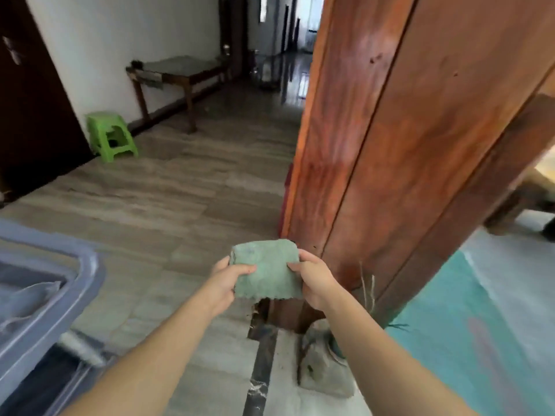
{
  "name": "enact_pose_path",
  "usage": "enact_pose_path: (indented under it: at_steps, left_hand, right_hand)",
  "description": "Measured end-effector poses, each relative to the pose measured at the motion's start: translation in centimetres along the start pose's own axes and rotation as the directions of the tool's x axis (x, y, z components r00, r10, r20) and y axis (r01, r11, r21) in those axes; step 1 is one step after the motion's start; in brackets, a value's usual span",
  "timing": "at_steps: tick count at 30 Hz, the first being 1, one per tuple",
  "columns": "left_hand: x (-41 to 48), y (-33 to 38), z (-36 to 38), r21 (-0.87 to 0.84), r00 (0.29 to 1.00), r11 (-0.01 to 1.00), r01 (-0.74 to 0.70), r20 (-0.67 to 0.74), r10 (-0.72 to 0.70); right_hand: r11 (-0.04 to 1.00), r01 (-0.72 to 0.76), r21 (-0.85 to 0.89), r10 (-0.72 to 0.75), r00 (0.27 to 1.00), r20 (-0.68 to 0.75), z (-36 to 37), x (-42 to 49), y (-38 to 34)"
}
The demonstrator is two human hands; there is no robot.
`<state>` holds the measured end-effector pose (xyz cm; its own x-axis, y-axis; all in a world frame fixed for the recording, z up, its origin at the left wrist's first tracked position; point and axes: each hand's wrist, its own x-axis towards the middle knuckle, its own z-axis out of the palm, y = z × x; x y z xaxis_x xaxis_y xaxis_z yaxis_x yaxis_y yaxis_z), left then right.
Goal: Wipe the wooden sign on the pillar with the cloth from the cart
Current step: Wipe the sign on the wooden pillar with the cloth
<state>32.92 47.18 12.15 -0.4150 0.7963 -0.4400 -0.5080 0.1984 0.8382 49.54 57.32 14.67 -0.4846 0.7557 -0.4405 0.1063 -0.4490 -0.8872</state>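
A folded green cloth is held out in front of me at waist height, over the tiled floor. My left hand pinches its left edge and my right hand grips its right edge. Just behind and to the right of the cloth rises a tall reddish-brown wooden board, leaning against the pillar and running up out of frame. The grey-blue cart sits at the lower left, beside my left forearm.
A green plastic stool stands by the white wall at the left, next to a dark door. A dark wooden side table stands further down the corridor. A stone and a small plant lie at the board's base. Teal flooring spreads to the right.
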Motion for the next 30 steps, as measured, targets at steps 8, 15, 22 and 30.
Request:
enact_pose_path:
  at_steps: [8,15,22,30]
  left_hand:
    - [1.2,-1.9,19.2,0.158,0.933,0.987,0.034,0.348,-0.088]
    - [1.8,-1.0,23.9,0.248,0.873,0.969,0.005,0.471,-0.125]
    - [4.2,10.9,26.8,0.214,0.826,0.948,-0.238,0.557,0.082]
    - [3.7,28.2,30.9,0.1,0.688,0.847,-0.523,0.635,0.35]
  right_hand:
    - [0.982,0.127,0.143,-0.072,0.939,-0.337,-17.5,-5.5,-2.6]
    - [0.971,0.176,0.162,-0.087,0.889,-0.449,-21.0,-6.5,-4.2]
    - [0.942,0.328,-0.075,-0.327,0.84,-0.432,-18.1,-5.7,-15.8]
    - [0.768,0.567,-0.298,-0.64,0.687,-0.344,-13.8,-7.9,-33.3]
